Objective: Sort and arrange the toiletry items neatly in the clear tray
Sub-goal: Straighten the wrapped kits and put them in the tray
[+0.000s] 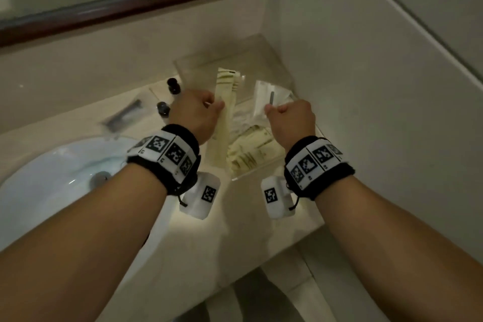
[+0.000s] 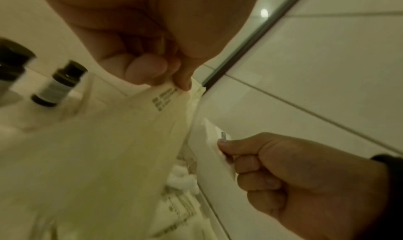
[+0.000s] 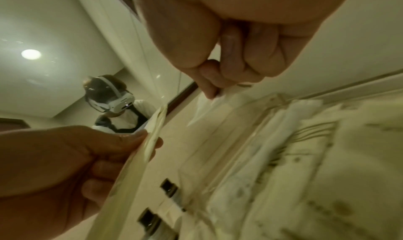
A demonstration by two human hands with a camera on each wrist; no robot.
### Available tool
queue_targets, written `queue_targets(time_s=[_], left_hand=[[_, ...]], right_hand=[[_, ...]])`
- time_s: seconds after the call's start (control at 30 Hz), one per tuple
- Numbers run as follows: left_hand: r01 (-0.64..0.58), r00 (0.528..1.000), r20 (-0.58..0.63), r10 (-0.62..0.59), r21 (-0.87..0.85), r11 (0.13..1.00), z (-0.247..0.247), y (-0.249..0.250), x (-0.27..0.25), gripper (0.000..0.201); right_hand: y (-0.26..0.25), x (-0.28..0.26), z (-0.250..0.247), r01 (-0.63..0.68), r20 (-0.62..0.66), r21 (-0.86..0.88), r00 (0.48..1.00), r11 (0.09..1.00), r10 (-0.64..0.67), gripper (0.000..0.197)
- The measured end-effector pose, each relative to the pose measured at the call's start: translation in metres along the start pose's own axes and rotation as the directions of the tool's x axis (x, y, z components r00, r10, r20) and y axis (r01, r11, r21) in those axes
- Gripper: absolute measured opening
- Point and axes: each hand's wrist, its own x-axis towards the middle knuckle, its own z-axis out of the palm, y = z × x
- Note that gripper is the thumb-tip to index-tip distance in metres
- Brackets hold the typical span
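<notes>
The clear tray point(image 1: 277, 65) stands in the counter's corner against the wall, with cream sachets point(image 1: 252, 150) and white packets lying in it. My left hand point(image 1: 215, 106) pinches a bundle of long cream packets point(image 1: 225, 86) by thumb and fingers point(image 2: 184, 81), holding them upright over the tray's left side. My right hand point(image 1: 271, 110) pinches a flat white packet point(image 1: 268, 93) above the tray's middle. In the right wrist view its fingertips point(image 3: 209, 90) grip the crinkled white packet point(image 3: 201, 109). Two small dark bottles point(image 1: 173, 85) point(image 1: 162, 108) stand left of the tray.
A wrapped dark comb packet point(image 1: 125, 114) lies on the counter left of the bottles. The white sink basin point(image 1: 47, 185) fills the lower left. A dark-framed mirror point(image 1: 130, 5) runs along the back wall, and the tiled side wall point(image 1: 379, 86) closes the right.
</notes>
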Motion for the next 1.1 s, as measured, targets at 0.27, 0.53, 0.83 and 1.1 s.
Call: queue_targets(time_s=[0.27,0.53,0.83,1.1], left_hand=[[-0.016,0.984,0.177,-0.019,0.191,0.981,0.073,0.018,0.026,0.02],[-0.027,0.97,0.233,-0.064,0.37,0.929,0.121,0.019,0.045,0.028],[-0.099,0.978,0.21,-0.007,0.488,0.867,0.127,0.018,0.04,0.026],[-0.065,0.985,0.169,-0.018,0.471,0.88,0.122,0.01,0.041,0.018]], right_hand=[[0.063,0.041,-0.028,-0.131,-0.074,-0.058,0.989,0.99,0.126,0.035],[0.099,0.061,-0.039,-0.129,-0.046,-0.278,0.992,0.952,0.121,0.039],[0.099,0.068,-0.037,-0.034,0.117,-0.445,0.989,0.895,0.095,0.028],[0.093,0.075,-0.024,0.029,0.225,-0.465,0.97,0.885,0.087,0.019]])
